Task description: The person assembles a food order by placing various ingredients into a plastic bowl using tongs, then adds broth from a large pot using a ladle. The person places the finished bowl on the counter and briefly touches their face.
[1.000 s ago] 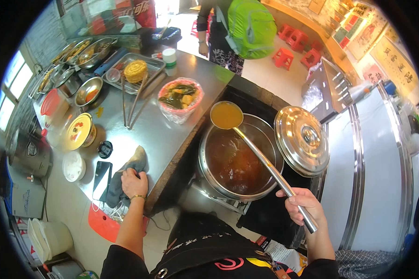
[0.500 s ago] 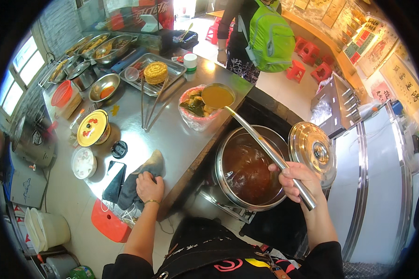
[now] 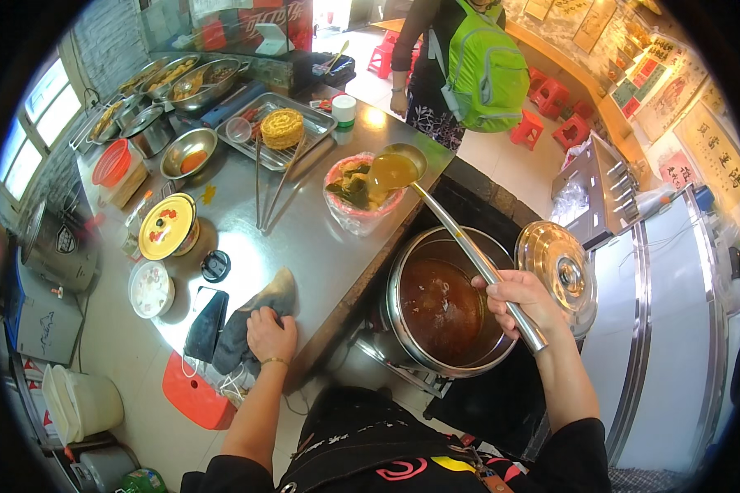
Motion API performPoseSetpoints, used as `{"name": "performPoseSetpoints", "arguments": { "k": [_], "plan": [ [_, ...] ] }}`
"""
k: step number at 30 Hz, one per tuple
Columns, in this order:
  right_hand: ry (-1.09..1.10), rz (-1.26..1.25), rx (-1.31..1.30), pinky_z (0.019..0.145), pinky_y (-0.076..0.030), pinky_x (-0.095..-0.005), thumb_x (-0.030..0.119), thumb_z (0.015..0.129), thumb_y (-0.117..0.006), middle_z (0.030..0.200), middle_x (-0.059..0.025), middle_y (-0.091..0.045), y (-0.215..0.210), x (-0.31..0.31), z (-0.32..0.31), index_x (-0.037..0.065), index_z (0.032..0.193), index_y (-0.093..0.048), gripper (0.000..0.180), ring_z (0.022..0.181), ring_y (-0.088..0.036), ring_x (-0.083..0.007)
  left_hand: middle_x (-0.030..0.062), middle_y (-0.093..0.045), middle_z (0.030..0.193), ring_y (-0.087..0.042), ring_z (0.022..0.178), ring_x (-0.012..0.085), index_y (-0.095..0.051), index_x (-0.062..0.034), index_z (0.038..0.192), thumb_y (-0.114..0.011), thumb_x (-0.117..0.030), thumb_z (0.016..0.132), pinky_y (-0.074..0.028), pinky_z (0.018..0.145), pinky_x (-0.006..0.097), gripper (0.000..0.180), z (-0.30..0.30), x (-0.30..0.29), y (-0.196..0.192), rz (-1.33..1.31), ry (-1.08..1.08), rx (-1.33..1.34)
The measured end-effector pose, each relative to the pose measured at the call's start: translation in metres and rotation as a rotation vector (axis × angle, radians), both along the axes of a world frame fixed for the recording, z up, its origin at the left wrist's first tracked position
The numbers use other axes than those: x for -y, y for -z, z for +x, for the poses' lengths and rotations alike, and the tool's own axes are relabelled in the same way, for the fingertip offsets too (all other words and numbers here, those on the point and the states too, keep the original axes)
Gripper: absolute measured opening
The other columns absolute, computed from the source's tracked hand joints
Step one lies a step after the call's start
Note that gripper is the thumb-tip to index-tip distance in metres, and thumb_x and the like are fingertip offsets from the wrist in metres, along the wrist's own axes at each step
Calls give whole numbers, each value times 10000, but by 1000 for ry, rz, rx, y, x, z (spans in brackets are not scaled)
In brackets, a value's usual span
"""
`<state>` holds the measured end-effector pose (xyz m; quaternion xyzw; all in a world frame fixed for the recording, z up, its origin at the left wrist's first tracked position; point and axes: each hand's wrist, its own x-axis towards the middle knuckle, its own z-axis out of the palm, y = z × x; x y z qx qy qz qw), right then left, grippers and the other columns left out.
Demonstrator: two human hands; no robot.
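My right hand [image 3: 518, 304] is wrapped round the long metal handle of a ladle [image 3: 460, 234]. The ladle's bowl tilts over a bowl lined with a plastic bag [image 3: 358, 220], and yellowish broth [image 3: 393, 172] runs toward its rim. Inside the lined bowl lie leafy greens and pale pieces of food [image 3: 355, 187]. Below the handle stands a deep steel pot [image 3: 396, 316] of reddish-brown broth [image 3: 442, 300]. My left hand [image 3: 270, 333] rests at the counter's near edge, its fingers curled on a dark grey cloth [image 3: 237, 337].
Tongs [image 3: 263, 197] lie against a metal tray [image 3: 316, 127] holding a yellow noodle stack [image 3: 282, 129]. Beside the cloth are a phone [image 3: 205, 324], a black lid [image 3: 215, 265] and a yellow lidded pot [image 3: 168, 228]. A steel lid [image 3: 551, 263] leans right of the pot. A person with a green backpack [image 3: 489, 74] stands beyond.
The ladle's bowl has shifted right and tipped toward the lined bowl, its broth now at the lip. My right hand has turned the handle slightly. My left hand stays on the cloth.
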<state>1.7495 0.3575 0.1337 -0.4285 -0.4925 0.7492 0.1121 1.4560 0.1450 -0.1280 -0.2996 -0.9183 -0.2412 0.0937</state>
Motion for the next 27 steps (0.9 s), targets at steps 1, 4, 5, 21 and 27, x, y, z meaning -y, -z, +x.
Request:
{"name": "performPoseSetpoints", "arguments": {
  "k": [1,4,5,21,27],
  "plan": [
    [2,8,6,337,-410,-193,104,873,-566,595,1,-531,1,-1,0,-26,1033,-581,207,397,-491,-61,115,-522,809,-529,806,322,-523,-75,737,-580,-232,728,-449,694,441,167,0,0,-1,3,5,-1],
    [12,24,29,337,-410,-201,94,868,-571,596,-5,-538,1,-2,-3,-27,1028,-579,200,395,-497,-71,115,-522,810,-528,808,323,-524,-73,738,-578,-231,729,-448,695,440,167,0,-1,-1,20,8,-16],
    [16,28,38,336,-410,-205,90,866,-574,597,-8,-541,2,-2,-4,-28,1027,-578,199,395,-500,-74,115,-522,810,-528,809,324,-525,-73,739,-577,-230,730,-448,696,440,167,1,0,-1,26,8,-23],
    [-93,331,268,392,-416,-213,87,810,-614,606,-21,-568,16,2,-13,19,904,-592,118,408,-510,-92,118,-526,808,-524,805,330,-510,-69,741,-579,-232,731,-445,696,447,177,1,1,1,-10,4,3],
    [-244,879,519,579,-466,-334,119,745,-630,639,-118,-577,37,9,2,-10,956,-613,247,606,-604,-202,119,-533,814,-529,810,333,-508,-72,747,-580,-235,734,-446,702,450,179,2,-2,-2,-16,15,-3]
  ]
}}
